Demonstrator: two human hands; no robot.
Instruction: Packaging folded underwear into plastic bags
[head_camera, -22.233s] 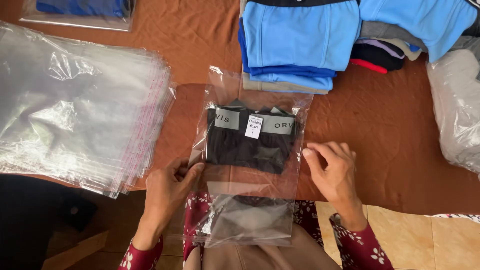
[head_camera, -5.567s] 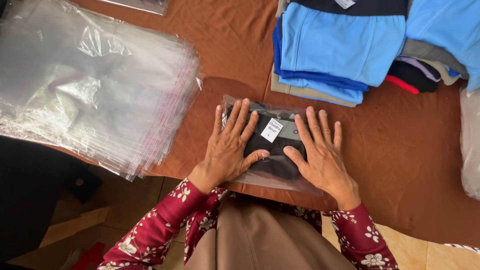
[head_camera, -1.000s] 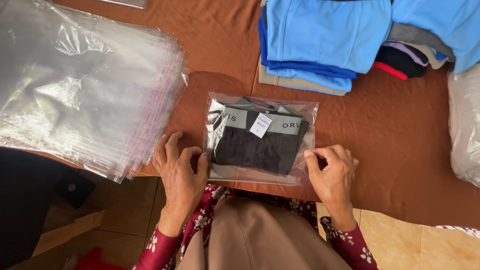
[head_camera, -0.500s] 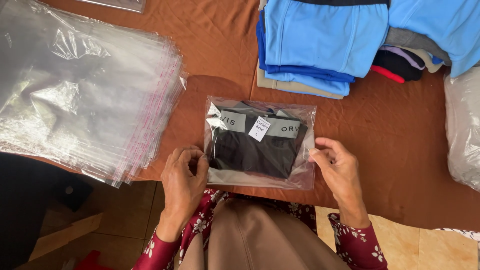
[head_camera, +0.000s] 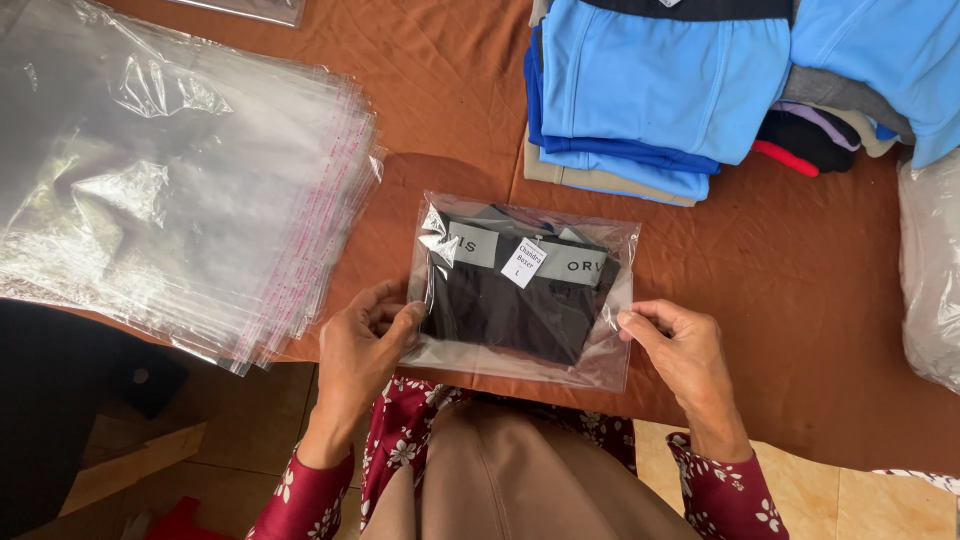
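Head view is looking straight down onto a brown cloth-covered table (head_camera: 800, 300), with the person sitting at its near edge. A clear plastic bag (head_camera: 520, 290) is lying flat near that edge, just in front of the person, and a folded black garment (head_camera: 510, 310) with a grey waistband is sitting inside it; a small white tag (head_camera: 524, 262) is showing over the waistband. The left hand (head_camera: 360, 345) is pinching the bag's left edge, thumb and fingers closed on the plastic beside the garment. The right hand (head_camera: 680, 345) is gripping the bag's right edge low down, fingers curled and thumb pressing the film between them. Both hands are holding the bag from opposite sides, and the bag is resting on the cloth. Floral red sleeves are covering both wrists.

To the left, a thick stack of empty clear bags (head_camera: 170, 190) is spreading across the table, its near corner hanging over the table edge and lying just beside the left hand. At the far side, a pile of folded blue garments (head_camera: 650, 100) is sitting above the bag, well apart from it, with a beige piece at the bottom. Further right, darker folded garments (head_camera: 820, 135) are lying under another blue one. At the right edge, more clear plastic (head_camera: 930, 270) is partly showing.
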